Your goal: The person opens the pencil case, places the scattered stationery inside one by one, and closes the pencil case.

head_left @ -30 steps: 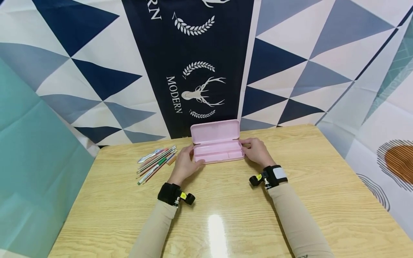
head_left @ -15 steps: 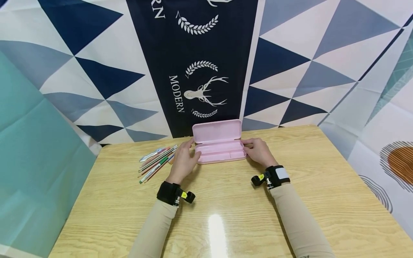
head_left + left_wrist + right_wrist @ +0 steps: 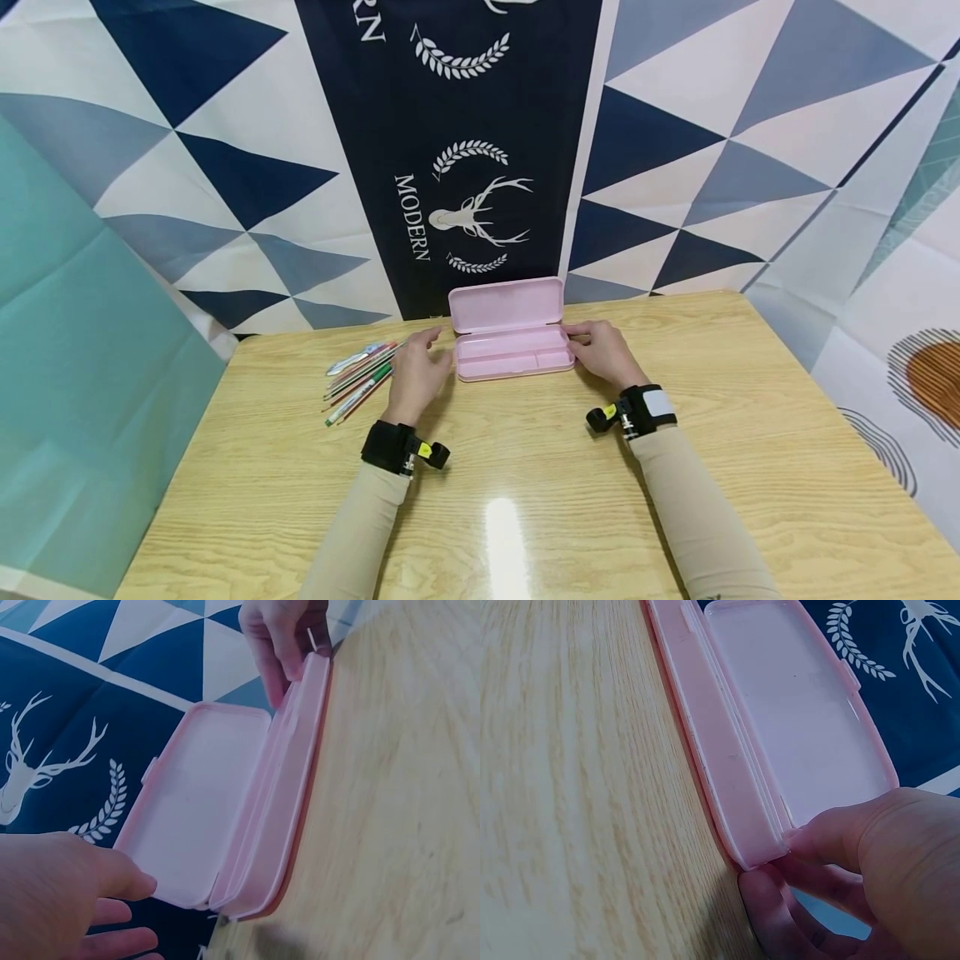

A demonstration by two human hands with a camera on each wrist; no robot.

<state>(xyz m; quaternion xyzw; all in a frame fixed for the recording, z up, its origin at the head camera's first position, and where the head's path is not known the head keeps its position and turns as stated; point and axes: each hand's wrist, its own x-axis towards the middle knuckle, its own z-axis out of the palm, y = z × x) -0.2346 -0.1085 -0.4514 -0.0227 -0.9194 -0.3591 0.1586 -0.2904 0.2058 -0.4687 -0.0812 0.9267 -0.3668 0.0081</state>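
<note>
A pink pencil case [image 3: 506,307] lies with its lid raised against the wall cloth, its compartments bare inside. At the case's right end my right hand [image 3: 606,357] pinches the wall; in the right wrist view the thumb lies at the rim and the other fingers are against the outside. My left hand [image 3: 415,382] is just left of the case, apart from it, fingers spread and holding nothing. In the left wrist view a gap shows between the left hand [image 3: 67,892] and the case [image 3: 196,806]. Pencils [image 3: 352,377] lie left of the left hand, partly hidden by it.
Among the pencils are a green-and-white pen [image 3: 358,398] and a clear, bluish item [image 3: 352,358] whose kind I cannot tell. The wooden table [image 3: 517,467] ends at a patterned wall cloth [image 3: 480,125] behind the case.
My left hand has let go of the case's left end and moved left, toward the pencils. The right hand stays at the right end. The view has shifted slightly.
</note>
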